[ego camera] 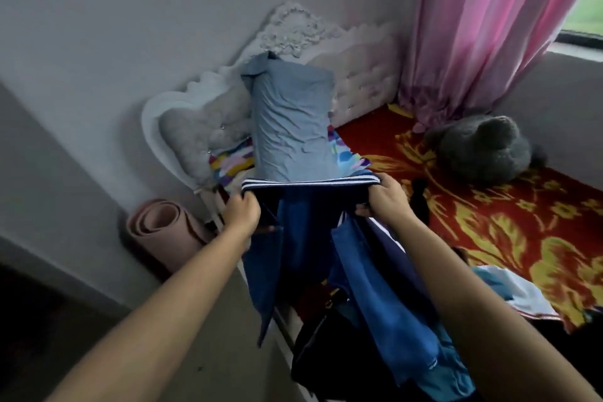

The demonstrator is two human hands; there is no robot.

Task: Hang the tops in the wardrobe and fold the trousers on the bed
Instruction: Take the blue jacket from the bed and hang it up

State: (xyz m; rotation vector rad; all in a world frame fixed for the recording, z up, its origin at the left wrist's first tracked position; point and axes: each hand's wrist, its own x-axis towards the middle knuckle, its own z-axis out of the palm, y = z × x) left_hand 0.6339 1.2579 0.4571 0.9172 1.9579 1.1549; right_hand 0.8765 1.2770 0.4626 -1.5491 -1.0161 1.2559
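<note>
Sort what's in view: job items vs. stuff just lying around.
Job: blue garment, its striped band gripped by left hand and right hand; white-and-blue garment on the bed; dark clothes heap at the bed edge.
Lying about: pillow, grey plush toy, rolled mat, pink curtain.

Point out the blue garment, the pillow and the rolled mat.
garment (303,238): head view, blue cloth under the striped band.
pillow (290,127): head view, middle of its cover.
mat (160,223): head view, its rolled end.
</note>
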